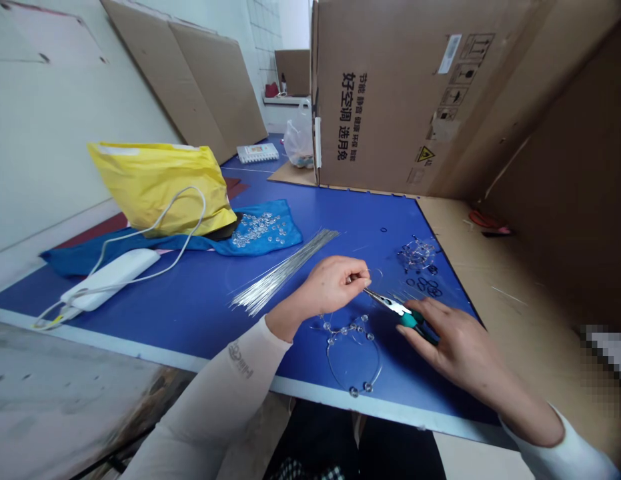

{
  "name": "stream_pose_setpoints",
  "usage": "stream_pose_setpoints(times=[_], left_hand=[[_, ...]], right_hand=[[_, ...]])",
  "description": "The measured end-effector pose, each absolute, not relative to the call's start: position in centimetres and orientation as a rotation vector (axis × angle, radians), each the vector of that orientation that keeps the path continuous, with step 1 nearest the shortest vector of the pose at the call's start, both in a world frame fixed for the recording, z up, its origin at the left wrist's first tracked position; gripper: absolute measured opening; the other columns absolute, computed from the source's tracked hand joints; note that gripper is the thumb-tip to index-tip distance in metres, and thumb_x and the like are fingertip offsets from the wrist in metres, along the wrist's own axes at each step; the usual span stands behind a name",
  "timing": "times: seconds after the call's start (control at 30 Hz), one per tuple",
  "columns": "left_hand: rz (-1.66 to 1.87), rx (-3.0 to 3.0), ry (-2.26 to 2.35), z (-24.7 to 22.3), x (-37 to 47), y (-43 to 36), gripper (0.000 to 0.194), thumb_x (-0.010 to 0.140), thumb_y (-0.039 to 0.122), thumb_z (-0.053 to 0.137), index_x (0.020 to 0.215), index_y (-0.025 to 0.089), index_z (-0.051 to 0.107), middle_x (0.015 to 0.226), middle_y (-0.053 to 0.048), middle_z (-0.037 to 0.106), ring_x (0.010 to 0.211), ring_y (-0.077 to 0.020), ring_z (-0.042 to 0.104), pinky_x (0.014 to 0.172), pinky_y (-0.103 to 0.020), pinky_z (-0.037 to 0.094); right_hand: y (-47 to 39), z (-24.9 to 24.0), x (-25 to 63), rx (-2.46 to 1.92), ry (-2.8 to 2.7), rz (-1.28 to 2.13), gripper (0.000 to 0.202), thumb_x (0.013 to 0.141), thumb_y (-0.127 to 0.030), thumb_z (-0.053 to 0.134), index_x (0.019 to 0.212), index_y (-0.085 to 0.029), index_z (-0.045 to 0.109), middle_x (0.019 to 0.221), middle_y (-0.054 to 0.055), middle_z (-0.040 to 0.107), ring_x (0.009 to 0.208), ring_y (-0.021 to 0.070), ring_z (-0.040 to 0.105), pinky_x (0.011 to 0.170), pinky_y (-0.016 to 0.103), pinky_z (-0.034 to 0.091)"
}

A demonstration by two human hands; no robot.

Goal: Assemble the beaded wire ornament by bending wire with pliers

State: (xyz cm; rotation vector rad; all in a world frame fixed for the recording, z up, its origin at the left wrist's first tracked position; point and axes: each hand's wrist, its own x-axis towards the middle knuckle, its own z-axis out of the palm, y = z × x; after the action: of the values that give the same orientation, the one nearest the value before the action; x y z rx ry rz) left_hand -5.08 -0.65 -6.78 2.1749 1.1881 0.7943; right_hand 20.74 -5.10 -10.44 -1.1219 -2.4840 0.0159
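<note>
My left hand (337, 283) is closed in a pinch over the blue table, with a thin curved wire (377, 272) showing beside its fingertips. What exactly it holds is too small to name surely. My right hand (457, 347) grips green-handled pliers (397, 308), whose narrow jaws reach the left fingertips. Just below the hands lies a wire ring with clear beads (354, 391), its top formed into small beaded loops. A bundle of straight silvery wires (285, 272) rests left of my left hand. Beyond the pliers sit a beaded wire tangle (417, 253) and several dark rings (429, 287).
Clear beads (257, 229) lie on a blue cloth (287, 217) beside a yellow bag (165, 187). A white power strip (110, 279) with a cable is at the left. Large cardboard (390, 100) stands behind, with a plastic bag (299, 137) nearby.
</note>
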Motion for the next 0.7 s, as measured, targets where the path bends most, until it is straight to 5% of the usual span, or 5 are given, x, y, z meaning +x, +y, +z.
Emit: stream_pose_setpoints(times=[0.37,0.7], left_hand=[[0.799,2.199,1.159,-6.55,-5.13,-0.81,0.017,0.089,0.022,0.056,0.072,0.020,0.061,0.071,0.001,0.062,0.066,-0.0132,0.052,0.065,-0.029,0.036],[0.894,1.551,1.026,-6.77,-4.91,-0.90,0.011,0.088,0.027,0.061,0.088,0.017,0.066,0.074,0.001,0.059,0.063,-0.0107,0.056,0.061,-0.025,0.050]], right_hand=[[-4.76,-10.60,21.04,-1.115,-2.351,0.326,0.027,0.099,-0.040,0.058,0.114,-0.021,0.070,0.107,0.011,0.079,0.092,0.0252,0.077,0.079,0.038,0.063],[-4.57,-10.66,20.84,-1.149,-2.242,0.302,0.025,0.098,-0.039,0.058,0.114,-0.024,0.069,0.105,0.009,0.079,0.088,0.0241,0.077,0.072,0.036,0.063]])
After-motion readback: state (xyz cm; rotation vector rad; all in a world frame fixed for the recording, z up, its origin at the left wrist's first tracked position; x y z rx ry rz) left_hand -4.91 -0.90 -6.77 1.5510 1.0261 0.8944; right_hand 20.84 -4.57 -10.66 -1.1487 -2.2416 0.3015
